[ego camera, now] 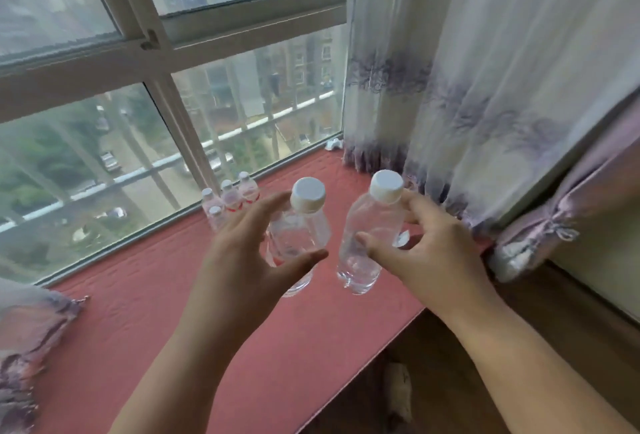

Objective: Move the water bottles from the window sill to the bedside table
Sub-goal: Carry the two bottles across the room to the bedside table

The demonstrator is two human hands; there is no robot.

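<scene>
Above the window sill (138, 329), seen from the head camera, the left hand (249, 250) curls thumb and fingers round one clear bottle (301, 226), and the right hand (426, 253) grips a second bottle (367, 236); both look lifted clear of the sill. Best to keep them upright and apart while turning away. Four more small bottles (230, 196) stand on the sill by the glass. Its red padded cover runs to a pale curtain (485, 87).
</scene>
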